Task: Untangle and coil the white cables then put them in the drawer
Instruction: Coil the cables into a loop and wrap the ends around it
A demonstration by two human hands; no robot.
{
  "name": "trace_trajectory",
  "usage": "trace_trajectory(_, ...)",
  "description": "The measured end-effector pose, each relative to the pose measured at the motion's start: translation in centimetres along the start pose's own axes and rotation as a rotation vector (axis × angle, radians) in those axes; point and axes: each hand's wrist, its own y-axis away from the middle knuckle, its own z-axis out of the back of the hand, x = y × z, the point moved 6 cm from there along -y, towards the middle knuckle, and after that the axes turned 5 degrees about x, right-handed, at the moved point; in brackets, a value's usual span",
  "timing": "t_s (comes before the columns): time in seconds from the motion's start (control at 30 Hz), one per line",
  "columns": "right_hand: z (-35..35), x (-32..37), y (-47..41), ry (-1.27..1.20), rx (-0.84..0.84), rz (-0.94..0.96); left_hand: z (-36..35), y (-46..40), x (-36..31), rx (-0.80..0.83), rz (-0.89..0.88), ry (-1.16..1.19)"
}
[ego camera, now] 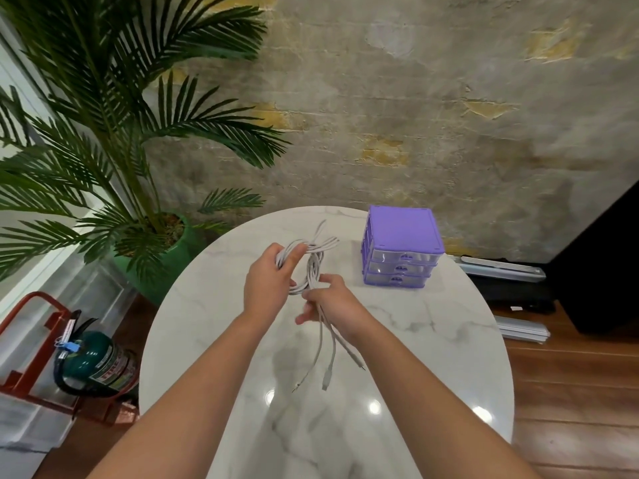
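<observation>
Coiling is midway: left hand (268, 283) grips looped white cables (313, 267), right hand (333, 302) pinches trailing ends; purple drawer unit (401, 250) at two o'clock sits closed.

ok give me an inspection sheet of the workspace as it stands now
Surface: round white marble table, glossy.
Job's things: purple drawer unit, three drawers, all shut.
Clutter: nothing seen on the table.
Grippers: left hand grips the loops; right hand pinches the strands.
Cables: white cables bunched in loops, held above the table; plug ends hang loose.
Surroundings: potted palm, fire extinguisher, plaster wall.
</observation>
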Motion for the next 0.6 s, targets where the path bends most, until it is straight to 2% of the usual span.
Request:
trace_trajectory(0.03, -0.1, -0.1, -0.1, -0.013, -0.004, -0.024, 0.0, 0.1, 0.1, -0.012, 0.006, 0.009)
trace_trajectory(0.13, 0.4, 0.3, -0.2, 0.159, -0.131, -0.047, 0.2, 0.3, 0.5, -0.057, 0.022, 0.037)
trace_trajectory(0.3, 0.6, 2.5, 1.9, 0.299, -0.361, 0.269, 0.9, 0.0, 0.4, -0.143, 0.026, 0.02)
trace_trajectory(0.43, -0.1, 1.7, 3.4, 0.433, -0.373, 0.421, 2.2, -0.8, 0.5, -0.198, 0.045, 0.063)
trace_trajectory(0.6, 0.1, -0.6, 3.3, 0.523, -0.337, 0.395, 2.1, -1.4, 0.2, -0.128, 0.071, 0.17)
